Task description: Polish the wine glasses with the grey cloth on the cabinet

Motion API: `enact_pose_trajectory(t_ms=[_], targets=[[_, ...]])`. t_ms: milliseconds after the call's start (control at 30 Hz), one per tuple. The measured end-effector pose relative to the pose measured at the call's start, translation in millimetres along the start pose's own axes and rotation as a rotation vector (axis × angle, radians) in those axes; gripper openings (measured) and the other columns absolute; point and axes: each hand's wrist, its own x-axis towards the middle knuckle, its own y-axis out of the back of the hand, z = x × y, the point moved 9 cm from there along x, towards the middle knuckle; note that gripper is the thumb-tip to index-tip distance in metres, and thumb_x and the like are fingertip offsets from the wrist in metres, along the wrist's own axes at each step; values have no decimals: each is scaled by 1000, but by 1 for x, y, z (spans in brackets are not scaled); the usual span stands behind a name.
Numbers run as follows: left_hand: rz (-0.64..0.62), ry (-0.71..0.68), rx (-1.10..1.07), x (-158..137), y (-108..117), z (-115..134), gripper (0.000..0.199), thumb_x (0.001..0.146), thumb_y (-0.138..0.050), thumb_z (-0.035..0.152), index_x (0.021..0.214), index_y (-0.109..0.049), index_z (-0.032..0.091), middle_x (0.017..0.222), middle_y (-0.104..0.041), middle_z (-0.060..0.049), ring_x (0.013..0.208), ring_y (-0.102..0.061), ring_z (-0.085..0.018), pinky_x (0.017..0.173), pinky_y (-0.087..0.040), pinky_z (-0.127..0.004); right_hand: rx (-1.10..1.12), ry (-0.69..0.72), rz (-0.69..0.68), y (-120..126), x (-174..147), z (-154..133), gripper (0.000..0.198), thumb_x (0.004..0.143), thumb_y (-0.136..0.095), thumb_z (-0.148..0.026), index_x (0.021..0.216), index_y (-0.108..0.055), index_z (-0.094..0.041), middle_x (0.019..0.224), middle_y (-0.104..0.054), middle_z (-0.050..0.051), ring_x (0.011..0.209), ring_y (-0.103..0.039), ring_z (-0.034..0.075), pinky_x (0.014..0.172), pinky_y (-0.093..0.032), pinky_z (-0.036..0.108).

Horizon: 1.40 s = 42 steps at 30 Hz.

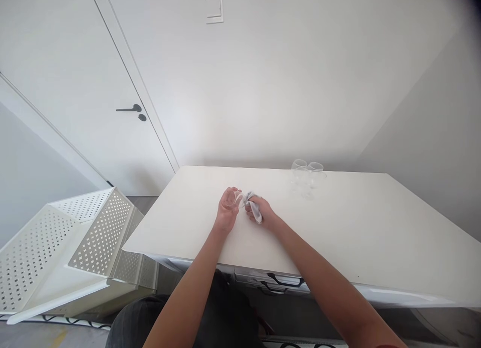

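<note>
Over the white tabletop [203, 217], my left hand [225, 218] is closed around a clear wine glass [232, 198], which lies tilted on its side. My right hand [266, 213] grips a light grey cloth [257, 209] at the right end of the glass. The cloth covers that end, so its base is hard to make out. Farther back on the right, several clear wine glasses [314, 166] stand close together near the wall.
A white perforated rack [101, 232] stands left of the table. Drawers with black handles [280, 282] sit under the front edge. The wall rises right behind the table, with a white switch [214, 8] and a door [82, 112] at left.
</note>
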Motion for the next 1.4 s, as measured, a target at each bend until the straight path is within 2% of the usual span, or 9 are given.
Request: enact_pose_trajectory(t_ms=[167,300,433,567,667,933,1100,1267,1400], targets=[[39,-4,29,1,0,3,70,66,-98,55,125,-70,31,143,-57,-10,142,-54,-32,119,-47,-48,-152,109,180,22,3,-7,38,89,-59,-57,79,-55,-21,72,-60,5,59,-53,17,53,-46,29],[184,-16,18,2,17,-1,90,69,-96,59,148,-57,39,162,-45,-10,148,-51,-30,114,-50,-42,-338,314,338,40,-8,-28,24,90,-60,-45,87,-55,-22,80,-57,1,69,-52,17,63,-44,27],[295,-46,127,0,28,0,74,78,-92,52,143,-58,38,167,-47,-9,149,-49,-27,111,-51,-39,-588,506,76,9,-18,-34,32,83,-60,-24,116,-64,-25,82,-61,-2,70,-53,18,70,-46,29],[343,-64,355,-6,24,10,59,81,-90,48,133,-69,33,162,-55,-9,146,-52,-29,109,-51,-41,-857,711,-301,-38,-34,-24,23,78,-61,-10,93,-72,-24,92,-66,4,89,-57,23,85,-48,36],[284,-28,387,-7,13,10,65,79,-91,48,138,-70,31,157,-59,-11,148,-52,-32,103,-55,-40,-1052,776,-402,-54,-40,-13,40,80,-60,-2,108,-78,-24,114,-67,8,99,-57,24,89,-46,38],[164,-1,391,-4,-1,3,72,83,-88,53,147,-61,33,165,-52,-11,151,-51,-33,106,-56,-40,-1363,674,-294,-53,-35,-5,46,90,-63,-6,133,-72,-21,123,-64,13,107,-56,27,87,-45,37],[232,-65,357,-7,6,4,68,97,-62,70,156,-44,41,174,-36,-7,146,-54,-27,108,-53,-39,-1423,582,-183,-44,-30,-4,43,93,-60,-9,132,-73,-22,132,-63,15,118,-58,30,93,-50,41],[488,57,383,-10,40,-10,47,103,-45,71,120,-57,28,130,-58,-7,100,-63,-15,82,-51,-29,-1490,513,-115,-17,-40,-3,49,98,-58,-15,146,-67,-23,158,-56,11,124,-59,32,100,-54,44],[435,104,426,-7,39,-14,52,104,-41,69,81,-47,23,85,-50,-2,71,-46,-14,68,-40,-29,-1521,392,1,53,-67,-11,53,100,-54,-19,151,-64,-27,166,-51,4,119,-68,27,102,-57,41]])
